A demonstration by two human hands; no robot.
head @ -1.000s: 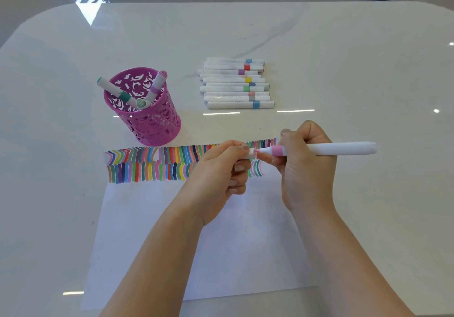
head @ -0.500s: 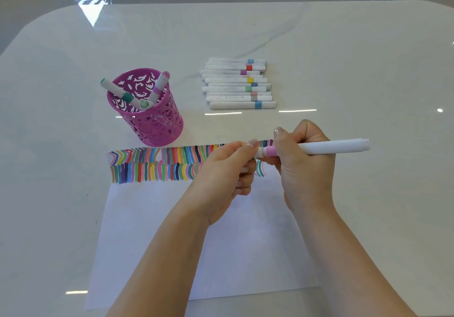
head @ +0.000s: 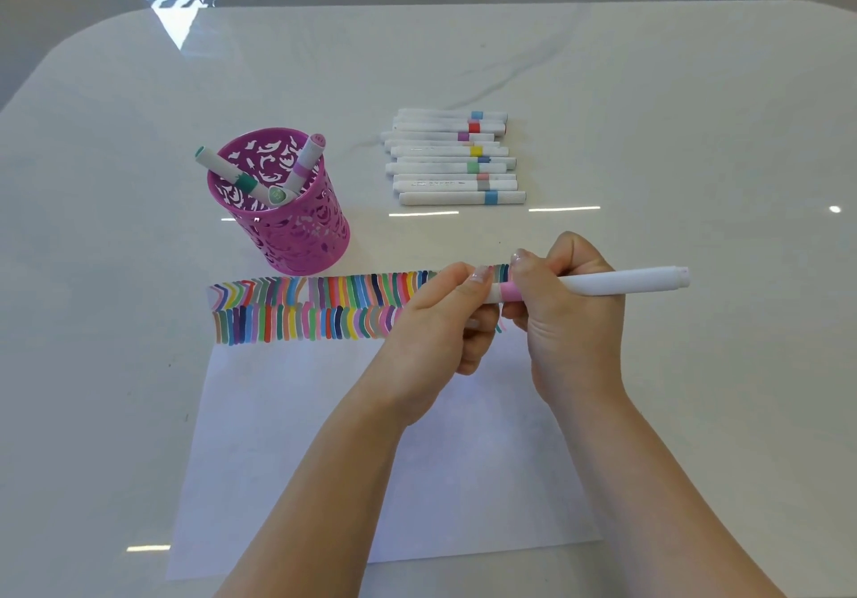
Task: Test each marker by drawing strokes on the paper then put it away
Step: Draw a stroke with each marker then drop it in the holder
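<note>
Glossy white table (head: pixel 649 87) carried a sheet of paper (head: pixel 287 435) whose far edge was filled with rows of coloured strokes (head: pixel 301 307). Over the right end of those rows, 2 hands held 1 pink-banded marker (head: pixel 617 282) level. The right hand (head: pixel 570 319) curled round its barrel just beside the band. The left hand (head: pixel 431 324) curled its fingers round the other end, hiding the tip or cap. A pink pen holder (head: pixel 301 236) with markers in it stood just beyond the paper's far left corner. A row of white markers (head: pixel 454 157) lay farther back.
</note>
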